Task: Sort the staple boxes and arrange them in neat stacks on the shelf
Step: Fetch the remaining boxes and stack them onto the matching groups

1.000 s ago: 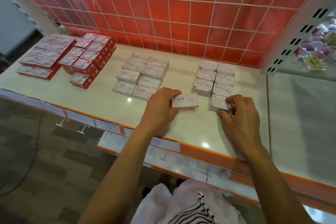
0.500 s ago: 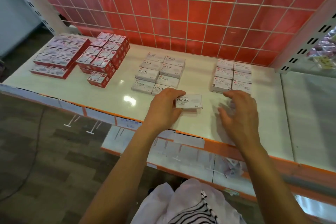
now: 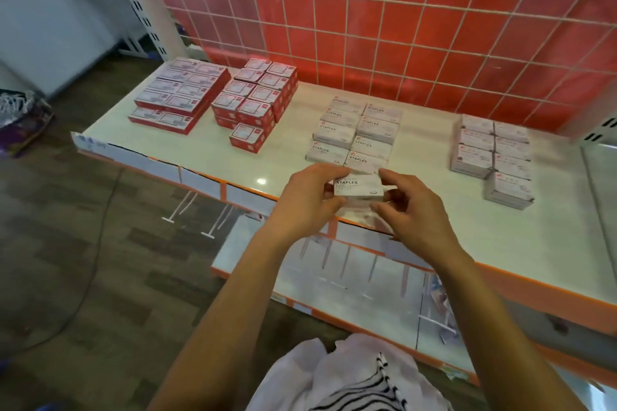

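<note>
**Both hands on one white staple box at the shelf front**

The white staple box [image 3: 359, 188] is held between both hands, over the front part of the shelf [image 3: 500, 237], just in front of the white STAPLES stacks [image 3: 357, 133]. Its printed top faces up and the word STAPLES is readable.

The left hand [image 3: 310, 200] grips the box's left end, with fingers curled over the far top edge and the thumb against the near side. The right hand [image 3: 410, 210] is curled round the right end. Its forefinger sits on the far top corner and its thumb is tucked just under the near edge. How firmly the thumb touches is hard to tell.

On the shelf, left to right:
- The flat red boxes [image 3: 180, 93] sit at the far left, stacked in rows.
- The small red boxes [image 3: 260, 93] stand just beside them in taller stacks.
- A single red box [image 3: 247, 137] lies at the front of that group.
- The white STAPLES stacks stand two columns wide at mid-shelf.
- The pale stacks [image 3: 490, 150] stand well apart to the right, with one stack out in front of the right column.

A red back panel behind a white wire grid [image 3: 400, 27] stands behind the shelf. A lower shelf [image 3: 350, 277] juts out beneath. The floor [image 3: 100, 277] is wood-patterned. A white, black-striped garment [image 3: 350, 377] shows at the bottom edge.
</note>
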Tool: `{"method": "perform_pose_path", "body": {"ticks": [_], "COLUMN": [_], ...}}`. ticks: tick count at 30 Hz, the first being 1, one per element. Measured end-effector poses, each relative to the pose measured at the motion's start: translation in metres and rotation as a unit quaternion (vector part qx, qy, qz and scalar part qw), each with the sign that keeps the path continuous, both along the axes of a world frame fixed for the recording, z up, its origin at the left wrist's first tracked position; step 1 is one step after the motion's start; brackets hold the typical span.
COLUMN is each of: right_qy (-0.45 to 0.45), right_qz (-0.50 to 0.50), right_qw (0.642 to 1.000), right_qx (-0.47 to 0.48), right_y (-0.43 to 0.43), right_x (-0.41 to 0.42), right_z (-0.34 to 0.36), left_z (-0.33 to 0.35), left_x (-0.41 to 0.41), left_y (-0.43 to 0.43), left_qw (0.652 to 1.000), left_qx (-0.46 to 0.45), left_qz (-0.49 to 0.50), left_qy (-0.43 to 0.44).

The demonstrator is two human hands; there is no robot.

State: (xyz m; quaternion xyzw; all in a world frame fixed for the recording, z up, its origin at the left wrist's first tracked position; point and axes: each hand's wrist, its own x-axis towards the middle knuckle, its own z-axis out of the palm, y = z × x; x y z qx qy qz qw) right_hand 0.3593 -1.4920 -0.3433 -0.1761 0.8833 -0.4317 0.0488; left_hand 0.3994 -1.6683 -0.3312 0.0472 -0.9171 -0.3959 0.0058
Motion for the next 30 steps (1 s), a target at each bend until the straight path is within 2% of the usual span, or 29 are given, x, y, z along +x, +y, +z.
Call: {"method": "perform_pose_path", "body": {"ticks": [6,10,17,21,26,30], "right_qy": [-0.054,-0.074,-0.076,-0.021,0.027,-0.021], "right_qz": [0.003,-0.007,-0.011,-0.005,-0.009,-0.004], "right_qw": [0.998,0.997,0.991,0.993,0.991,0.986], "right_qx": [0.032,0.014,-0.112,-0.12,-0.13,-0.163], "right_y": [-0.006,-0.003,0.003,-0.003,-0.004,0.001], "right_x": [-0.012,-0.019,-0.026,-0.027,-0.032,-0.035], "right_z": [0.0,0.002,0.005,0.008,0.001,-0.001], "left_z": [0.003,0.001,0.001,0.007,0.005,0.005], "left_x": [-0.005,-0.012,-0.026,-0.029,-0.033,-0.035], "left_y": [-0.011,-0.011,-0.011,-0.003,-0.002,-0.003], "left_qw": [1.0,0.999,0.986,0.966,0.952,0.937], "left_qx": [0.006,0.02,0.158,0.249,0.297,0.343], "left_qz": [-0.016,-0.03,0.035,0.045,0.054,0.05], "left_qy": [-0.019,-0.034,-0.047,-0.056,-0.048,-0.049]}}
